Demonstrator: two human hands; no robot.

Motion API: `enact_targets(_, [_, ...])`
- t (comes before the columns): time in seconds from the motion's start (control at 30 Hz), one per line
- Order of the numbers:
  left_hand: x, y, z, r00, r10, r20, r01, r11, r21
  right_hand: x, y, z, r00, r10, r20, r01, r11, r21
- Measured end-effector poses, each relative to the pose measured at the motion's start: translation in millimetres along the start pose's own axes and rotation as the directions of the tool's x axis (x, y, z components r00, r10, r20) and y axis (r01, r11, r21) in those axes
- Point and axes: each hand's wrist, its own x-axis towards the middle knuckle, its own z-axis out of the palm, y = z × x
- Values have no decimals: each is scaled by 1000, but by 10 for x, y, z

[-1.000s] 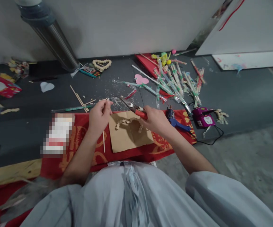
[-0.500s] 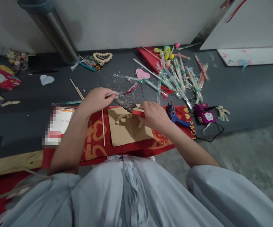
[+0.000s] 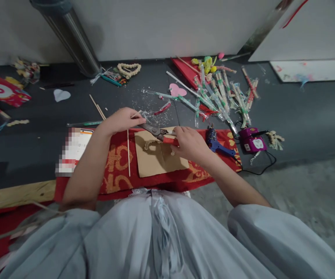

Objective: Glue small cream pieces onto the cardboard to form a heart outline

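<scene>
Dark worktop [image 3: 303, 116] is looking messy lol. Right hand [image 3: 191, 144] is gripping pliers [image 3: 152, 130] over brown card [image 3: 152, 166], left hand [image 3: 122, 119] is pinching a pale bit [image 3: 137, 114] by their tips. Probably nipping, so it's needing steadiness.

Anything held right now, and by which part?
Pliers, held by the red handles in the right hand; whatever the left hand pinches is too small to identify.

Phone [image 3: 83, 141] partly pixelated (forearm [image 3: 87, 166] across it), cylinder [image 3: 74, 38] top cut off, pliers' tips [image 3: 143, 126] unclear.
</scene>
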Motion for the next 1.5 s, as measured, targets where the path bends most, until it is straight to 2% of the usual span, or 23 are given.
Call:
enact_targets(0.13, [6, 41, -4, 1000, -20, 24, 19, 999, 42, 12, -16, 21, 1000, -16, -13, 16, 1000, 9])
enact_targets(0.23, [-8, 64, 18, 995, -66, -70, 70, 996, 60, 12, -37, 37, 1000, -23, -7, 23, 1000, 13])
enact_targets(0.33, [6, 19, 57, 972, -120, -201, 145, 983, 113, -13, -56, 34, 1000, -20, 14, 19, 1000, 10])
enact_targets(0.47, [-29, -123, 67, 948, -179, -263, 225, 962, 156, -101, -17, 32, 1000, 0, 25, -2, 998, 69])
enact_targets(0.57, [-174, -186, 72, 924, -182, -337, 225, 970, 95, -171, 38, 60, 1000, 23, -13, -20, 985, 174])
enact_targets(0.67, [-397, -114, 164, 895, -195, -401, 177, 981, -80, -195, 27, 90, 995, 88, -50, -71, 956, 286])
enact_targets(0.8, [-664, 168, 436, 958, -122, -262, -5, 899, -437, -144, -138, 109, 977, 196, -86, -141, 894, 426])
enact_targets(0.9, [-770, 357, 614, 978, -21, -209, -99, 831, -547, -86, -306, 137, 965, 237, -111, -144, 834, 533])
enact_targets(1.0, [-814, 426, 681, 977, 25, -212, -142, 818, -558, -48, -440, 185, 971, 218, -102, -119, 804, 583])
enact_targets(1.2, [-844, 377, 667, 958, -2, -288, -141, 868, -476, -48, -574, 214, 980, 183, -80, -83, 738, 670])
enact_targets(1.4, [-887, 366, 676, 949, -48, -312, -146, 810, -568, -73, -557, 191, 989, 131, -75, -26, 636, 771])
enact_targets(1.5, [-932, 399, 653, 956, -50, -290, -146, 777, -613, -70, -533, 201, 990, 133, -44, -45, 594, 803])
